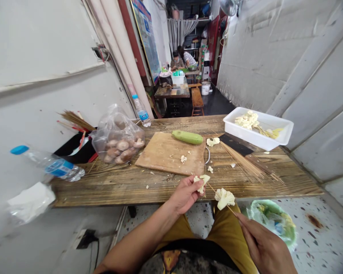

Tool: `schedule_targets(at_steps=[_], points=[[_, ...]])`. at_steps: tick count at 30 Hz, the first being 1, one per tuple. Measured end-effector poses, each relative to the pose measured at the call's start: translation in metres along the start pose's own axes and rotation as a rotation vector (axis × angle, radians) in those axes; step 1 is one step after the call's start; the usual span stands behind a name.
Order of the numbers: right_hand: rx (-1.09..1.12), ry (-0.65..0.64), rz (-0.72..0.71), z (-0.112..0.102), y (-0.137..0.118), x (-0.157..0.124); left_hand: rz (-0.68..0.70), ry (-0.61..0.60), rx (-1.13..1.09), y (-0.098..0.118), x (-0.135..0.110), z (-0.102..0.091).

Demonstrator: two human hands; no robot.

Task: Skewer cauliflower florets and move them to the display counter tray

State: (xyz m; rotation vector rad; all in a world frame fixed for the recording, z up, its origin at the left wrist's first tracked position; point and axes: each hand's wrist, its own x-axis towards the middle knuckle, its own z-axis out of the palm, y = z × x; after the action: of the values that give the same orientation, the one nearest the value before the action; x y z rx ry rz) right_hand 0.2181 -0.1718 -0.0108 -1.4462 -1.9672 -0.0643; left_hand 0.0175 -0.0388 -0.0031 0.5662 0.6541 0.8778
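My left hand (185, 194) pinches a small cauliflower floret (202, 181) just over the near edge of the wooden table (117, 186). My right hand (263, 247) grips the lower end of a thin bamboo skewer (231, 208). The skewer runs up to the left, with another floret (224, 198) threaded on it, and its tip reaches the floret in my left hand. Both hands are above my lap.
On the table lie a wooden cutting board (168, 154), a green zucchini (188, 137), a cleaver (234, 144), loose skewers (246, 163), a bag of mushrooms (118, 139) and a white tray (274, 141) with skewered cauliflower. A lined bin (274, 222) stands at my right. Two people sit far back.
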Motion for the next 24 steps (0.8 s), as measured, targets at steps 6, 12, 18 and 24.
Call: schedule_targets(at_steps=[6,12,18,24], points=[[-0.006,-0.008,-0.007,-0.004,-0.003,0.001,-0.032,-0.017,-0.007,-0.002,-0.002,0.003],[-0.016,0.019,-0.016,0.001,-0.003,0.003,-0.087,-0.001,-0.027,-0.003,-0.004,0.001],[-0.027,0.026,-0.067,0.012,0.001,0.005,-0.060,0.039,-0.065,-0.002,-0.003,0.001],[0.052,0.049,-0.010,0.018,-0.007,0.014,-0.051,0.066,-0.059,-0.005,-0.002,0.004]])
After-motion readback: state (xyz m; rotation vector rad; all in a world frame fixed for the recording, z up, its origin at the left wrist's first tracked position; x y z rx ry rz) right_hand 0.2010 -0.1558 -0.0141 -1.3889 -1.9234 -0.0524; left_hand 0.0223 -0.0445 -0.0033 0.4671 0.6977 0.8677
